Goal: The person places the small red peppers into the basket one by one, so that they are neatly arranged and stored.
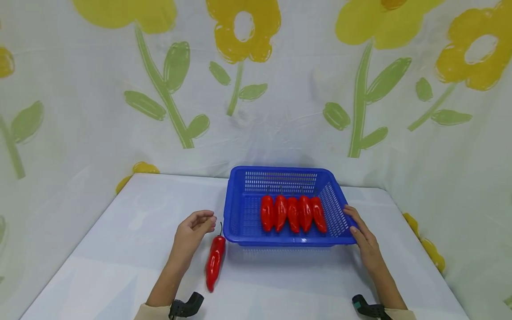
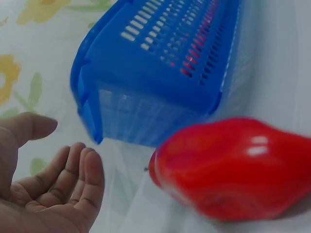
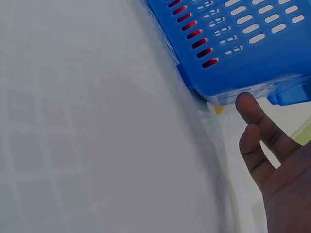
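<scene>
A blue plastic basket [image 1: 280, 243] with slotted walls stands on the white table. Inside it, several red chili peppers [image 1: 293, 215] lie side by side in a row, stems toward the back. One more red chili pepper [image 1: 216, 262] rests on the table left of the basket, its stem near the basket's front-left corner. My left hand [image 1: 193, 233] hovers just above and left of this pepper, fingers loosely bent and holding nothing. At the basket's right side, my right hand [image 1: 366, 242] touches the rim with its fingertips; its thumb stands apart from the fingers.
The white table [image 1: 132, 249] reaches back to a pale curtain [image 1: 280, 133] printed with yellow flowers, hanging behind and on both sides. The basket stands near the table's back edge. A dark camera mount sits on each wrist.
</scene>
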### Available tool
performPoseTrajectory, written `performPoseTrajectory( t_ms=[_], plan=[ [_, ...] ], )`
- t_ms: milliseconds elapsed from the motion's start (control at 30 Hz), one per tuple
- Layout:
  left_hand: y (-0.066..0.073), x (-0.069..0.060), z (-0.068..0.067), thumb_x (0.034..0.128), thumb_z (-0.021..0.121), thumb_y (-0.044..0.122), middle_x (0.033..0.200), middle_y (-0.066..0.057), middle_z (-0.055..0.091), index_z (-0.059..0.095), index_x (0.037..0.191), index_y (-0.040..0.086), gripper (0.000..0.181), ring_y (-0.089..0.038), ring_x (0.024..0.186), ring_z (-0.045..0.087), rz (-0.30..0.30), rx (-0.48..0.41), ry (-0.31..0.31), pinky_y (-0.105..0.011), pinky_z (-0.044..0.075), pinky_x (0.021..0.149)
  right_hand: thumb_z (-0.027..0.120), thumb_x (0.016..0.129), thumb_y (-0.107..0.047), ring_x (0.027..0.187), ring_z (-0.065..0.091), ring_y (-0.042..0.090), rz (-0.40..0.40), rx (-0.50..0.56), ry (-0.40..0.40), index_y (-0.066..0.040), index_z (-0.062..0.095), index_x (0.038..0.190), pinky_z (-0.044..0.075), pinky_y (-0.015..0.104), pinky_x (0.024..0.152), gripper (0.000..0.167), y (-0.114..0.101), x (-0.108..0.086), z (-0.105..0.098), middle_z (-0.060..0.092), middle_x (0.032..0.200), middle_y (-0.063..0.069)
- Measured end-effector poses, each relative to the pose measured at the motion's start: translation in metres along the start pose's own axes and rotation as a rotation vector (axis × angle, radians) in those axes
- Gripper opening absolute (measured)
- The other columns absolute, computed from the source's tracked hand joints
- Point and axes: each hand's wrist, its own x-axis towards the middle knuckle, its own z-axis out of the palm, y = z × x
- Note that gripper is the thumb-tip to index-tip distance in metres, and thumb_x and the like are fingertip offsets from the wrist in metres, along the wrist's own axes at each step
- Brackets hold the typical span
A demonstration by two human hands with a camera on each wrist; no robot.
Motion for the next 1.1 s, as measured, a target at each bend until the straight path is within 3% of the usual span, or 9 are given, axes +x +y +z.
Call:
performPoseTrajectory(
  t_ms=[33, 100, 300, 467, 567, 700, 833, 1100],
  plan=[
    [-0.002, -0.002, -0.002, 0.0954, 0.07, 0.031, 0.12, -0.018, 0.066, 0.062, 0.127, 0.006, 0.041, -0.033, 0.105, 0.067, -0.004, -0.001, 0.008, -0.032, 0.053, 0.095, 0.035, 0.109, -0.025, 0.149, 0.022, 0.017, -0.005, -0.002, -0.002, -0.022, 0.037, 0.156, 0.031, 0.063, 0.107, 0.047, 0.0, 0.0, 0.0, 0.026, 0.163, -0.005],
    [-0.005, -0.006, -0.006, 0.0955, 0.07, 0.031, 0.121, -0.018, 0.065, 0.062, 0.128, 0.005, 0.042, -0.033, 0.105, 0.066, -0.022, -0.005, 0.024, -0.033, 0.053, 0.096, 0.035, 0.109, -0.025, 0.149, 0.022, 0.016, -0.006, -0.003, -0.004, -0.023, 0.037, 0.156, 0.031, 0.062, 0.108, 0.047, 0.001, 0.001, -0.001, 0.026, 0.163, -0.006],
    [-0.016, -0.013, -0.012, 0.0958, 0.07, 0.028, 0.12, -0.019, 0.064, 0.06, 0.129, 0.002, 0.043, -0.032, 0.106, 0.065, -0.083, -0.044, 0.027, -0.038, 0.053, 0.097, 0.035, 0.109, -0.025, 0.148, 0.021, 0.009, -0.017, -0.018, -0.005, -0.024, 0.036, 0.156, 0.031, 0.035, 0.111, 0.047, 0.002, 0.002, -0.003, 0.026, 0.163, -0.007],
    [-0.02, -0.014, -0.013, 0.0953, 0.07, 0.027, 0.12, -0.015, 0.065, 0.059, 0.13, 0.001, 0.045, -0.03, 0.107, 0.065, -0.09, 0.024, 0.033, -0.034, 0.055, 0.093, 0.035, 0.109, -0.024, 0.149, 0.021, 0.01, -0.002, 0.001, -0.005, -0.024, 0.036, 0.156, 0.031, 0.025, 0.108, 0.047, 0.003, 0.0, -0.002, 0.026, 0.163, -0.008],
    [-0.02, -0.016, -0.016, 0.0954, 0.07, 0.026, 0.12, -0.014, 0.065, 0.059, 0.13, 0.0, 0.045, -0.029, 0.106, 0.065, -0.096, 0.061, 0.041, -0.035, 0.055, 0.092, 0.035, 0.109, -0.024, 0.149, 0.021, 0.012, 0.008, 0.004, -0.003, -0.024, 0.036, 0.156, 0.034, 0.041, 0.111, 0.047, 0.001, -0.001, -0.001, 0.026, 0.163, -0.008],
    [-0.022, -0.018, -0.017, 0.0953, 0.07, 0.025, 0.119, -0.013, 0.066, 0.059, 0.13, 0.0, 0.044, -0.028, 0.106, 0.064, -0.117, 0.071, 0.007, -0.035, 0.056, 0.091, 0.036, 0.109, -0.025, 0.149, 0.021, 0.015, 0.01, 0.007, -0.002, -0.024, 0.036, 0.156, 0.03, 0.068, 0.104, 0.047, -0.001, 0.0, -0.001, 0.026, 0.163, -0.007],
    [-0.023, -0.023, -0.015, 0.0941, 0.071, 0.024, 0.117, -0.012, 0.067, 0.06, 0.13, 0.0, 0.044, -0.026, 0.104, 0.064, -0.141, 0.103, -0.026, -0.036, 0.057, 0.088, 0.036, 0.109, -0.026, 0.149, 0.02, 0.013, 0.016, 0.016, -0.007, -0.024, 0.036, 0.156, 0.028, 0.071, 0.104, 0.048, -0.001, 0.0, -0.001, 0.025, 0.163, -0.007],
    [-0.023, -0.023, -0.014, 0.0897, 0.075, 0.028, 0.111, -0.006, 0.068, 0.063, 0.126, 0.002, 0.046, -0.023, 0.102, 0.064, -0.136, 0.277, -0.073, -0.046, 0.055, 0.09, 0.036, 0.109, -0.026, 0.149, 0.019, 0.013, 0.017, 0.016, 0.0, -0.024, 0.036, 0.156, 0.029, 0.072, 0.103, 0.047, 0.0, -0.001, -0.001, 0.024, 0.163, -0.007]
  ],
)
